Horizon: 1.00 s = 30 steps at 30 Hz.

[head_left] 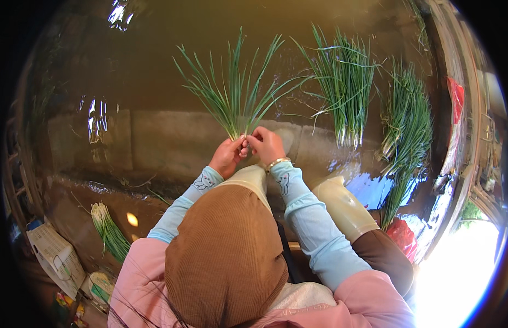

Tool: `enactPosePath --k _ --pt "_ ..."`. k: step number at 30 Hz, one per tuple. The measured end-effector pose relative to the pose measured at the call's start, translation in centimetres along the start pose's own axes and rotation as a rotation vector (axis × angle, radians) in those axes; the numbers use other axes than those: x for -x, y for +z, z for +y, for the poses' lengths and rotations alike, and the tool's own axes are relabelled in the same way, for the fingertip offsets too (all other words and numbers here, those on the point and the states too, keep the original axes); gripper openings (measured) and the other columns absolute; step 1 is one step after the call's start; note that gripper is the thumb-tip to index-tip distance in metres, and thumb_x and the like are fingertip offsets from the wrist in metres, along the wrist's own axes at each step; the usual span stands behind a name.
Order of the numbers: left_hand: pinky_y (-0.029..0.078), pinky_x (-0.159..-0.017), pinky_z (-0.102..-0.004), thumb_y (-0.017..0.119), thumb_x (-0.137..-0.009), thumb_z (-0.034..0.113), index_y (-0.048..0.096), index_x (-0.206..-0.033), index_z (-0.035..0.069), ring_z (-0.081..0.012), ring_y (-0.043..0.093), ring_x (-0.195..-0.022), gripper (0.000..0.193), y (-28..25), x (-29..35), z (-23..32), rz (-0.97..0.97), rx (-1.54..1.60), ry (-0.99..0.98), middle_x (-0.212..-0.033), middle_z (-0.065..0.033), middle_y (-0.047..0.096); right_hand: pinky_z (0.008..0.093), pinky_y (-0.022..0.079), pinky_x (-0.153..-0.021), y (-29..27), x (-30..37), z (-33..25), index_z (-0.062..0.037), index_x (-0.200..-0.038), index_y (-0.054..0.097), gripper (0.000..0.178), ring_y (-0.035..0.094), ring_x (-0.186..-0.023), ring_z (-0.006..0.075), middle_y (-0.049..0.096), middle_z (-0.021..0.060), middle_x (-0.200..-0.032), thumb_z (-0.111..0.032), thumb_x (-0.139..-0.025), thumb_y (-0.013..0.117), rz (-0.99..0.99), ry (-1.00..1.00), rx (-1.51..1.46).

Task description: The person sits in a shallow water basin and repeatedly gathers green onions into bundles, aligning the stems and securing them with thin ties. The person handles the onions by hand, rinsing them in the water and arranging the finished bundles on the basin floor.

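Observation:
A fanned bunch of green chives (232,98) stands up from my hands, its pale stem ends pinched low down. My left hand (227,156) grips the bunch near its base. Close against it, my right hand (266,145), with a bracelet at the wrist, has thumb and fingers pinched together at the stems; whether a single stalk is between them is too small to tell. To the right lies a bundle of chives (344,87) with its white ends toward me. Farther right is a larger heap of chives (408,126).
Brown, wet ground (155,71) with shallow water spreads ahead. A small chive bundle (109,232) lies at the lower left, near a pale plastic basket (57,257). Red plastic bags (401,239) and wooden poles (456,54) are along the right. My knees in rubber boots (347,208) sit below my hands.

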<state>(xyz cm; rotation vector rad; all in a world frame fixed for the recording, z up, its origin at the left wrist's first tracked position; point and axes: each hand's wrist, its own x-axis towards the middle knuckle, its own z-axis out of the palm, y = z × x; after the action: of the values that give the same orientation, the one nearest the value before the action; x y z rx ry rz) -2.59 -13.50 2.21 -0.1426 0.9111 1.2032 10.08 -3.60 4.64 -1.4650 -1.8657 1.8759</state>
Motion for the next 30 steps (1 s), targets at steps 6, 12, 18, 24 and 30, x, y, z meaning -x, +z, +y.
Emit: enactPosePath --k 6,12,18,24,30 --pt "0.037 -0.057 -0.0222 0.048 -0.100 0.029 0.054 -0.088 0.008 -0.0079 0.044 -0.063 0.024 0.2 -0.6 -0.6 0.018 -0.014 -0.050 -0.072 0.0020 0.051 0.0290 0.045 -0.052 -2.0 1.2 -1.9 -0.0026 -0.082 0.059 0.020 0.058 -0.057 0.0138 0.062 0.0065 -0.068 -0.021 -0.086 0.065 -0.124 -0.149 0.164" --pt "0.034 -0.049 -0.0225 0.046 -0.099 0.025 0.054 -0.093 0.006 -0.0078 0.045 -0.056 0.021 -0.5 -0.2 -0.4 0.328 -0.389 -0.082 -0.070 0.0013 0.053 0.0289 0.052 -0.076 -9.4 -1.8 -3.7 -0.0061 -0.105 0.062 0.016 0.065 -0.080 0.0172 0.066 0.0083 -0.096 -0.015 -0.095 0.053 0.214 -0.235 -0.835" --pt "0.025 -0.043 -0.0176 0.044 -0.099 0.019 0.049 -0.105 0.004 -0.0027 0.032 -0.049 0.017 2.8 2.9 5.8 -0.011 -0.106 -0.108 -0.063 0.0065 0.038 0.0257 0.049 -0.052 -15.0 -1.0 1.2 0.0004 -0.084 0.067 0.029 0.061 -0.056 0.0107 0.065 0.0058 -0.068 -0.026 -0.093 0.058 0.568 0.018 -0.016" --pt "0.024 -0.049 -0.0178 0.039 -0.103 0.023 0.049 -0.108 0.004 -0.0026 0.026 -0.051 0.022 7.9 6.4 14.6 -0.213 0.060 0.505 -0.064 0.0058 0.033 0.0255 0.044 -0.045 -15.4 -3.7 5.6 -0.0001 -0.081 0.066 0.028 0.057 -0.049 0.0102 0.063 0.0060 -0.062 -0.028 -0.085 0.068 0.656 0.210 -0.077" --pt "0.028 -0.053 -0.0201 0.044 -0.101 0.025 0.049 -0.115 0.004 -0.0053 0.035 -0.061 0.026 7.3 4.5 12.1 -0.058 -0.162 0.444 -0.074 0.0023 0.046 0.0296 0.047 -0.054 -10.7 -4.5 2.4 -0.0008 -0.082 0.064 0.024 0.058 -0.056 0.0124 0.064 0.0060 -0.066 -0.024 -0.083 0.070 0.908 -0.088 0.093"
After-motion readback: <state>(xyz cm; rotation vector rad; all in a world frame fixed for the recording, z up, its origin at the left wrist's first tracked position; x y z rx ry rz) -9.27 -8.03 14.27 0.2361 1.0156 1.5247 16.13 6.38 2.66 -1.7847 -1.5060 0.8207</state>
